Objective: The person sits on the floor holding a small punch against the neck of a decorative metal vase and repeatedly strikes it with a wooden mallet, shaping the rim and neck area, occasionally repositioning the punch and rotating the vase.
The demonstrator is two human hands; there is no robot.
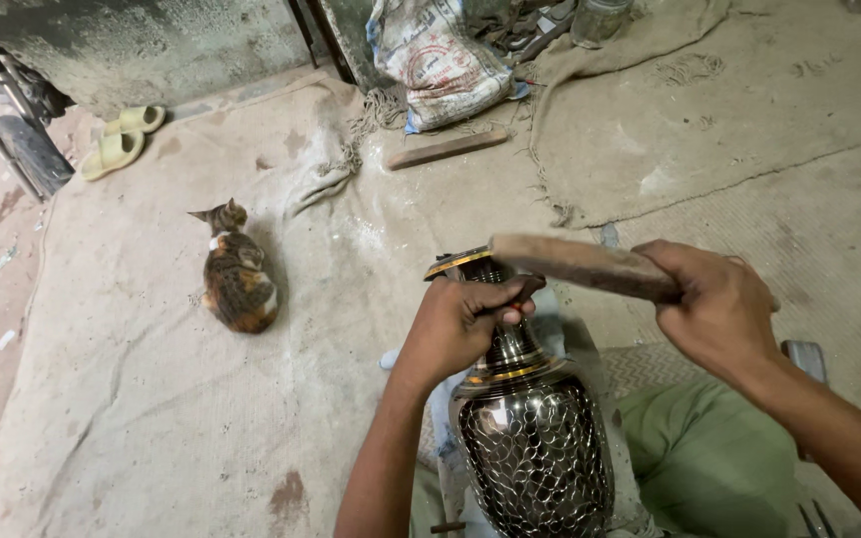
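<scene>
The shiny metal vase (535,438) lies across the person's lap, looking hard, heavy and slippery, so the left hand (460,324) grips its thin neck while the right hand (719,304) holds a wooden stick (580,264) above its rim.

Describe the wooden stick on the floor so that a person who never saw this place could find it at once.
Start from the large pale cloth that covers the floor, then go to the printed sack at its far edge. The wooden stick lies flat on the ground just in front of that sack. It is short, brown and straight, and no hand touches it, unlike the wooden tool in the right hand.
</scene>
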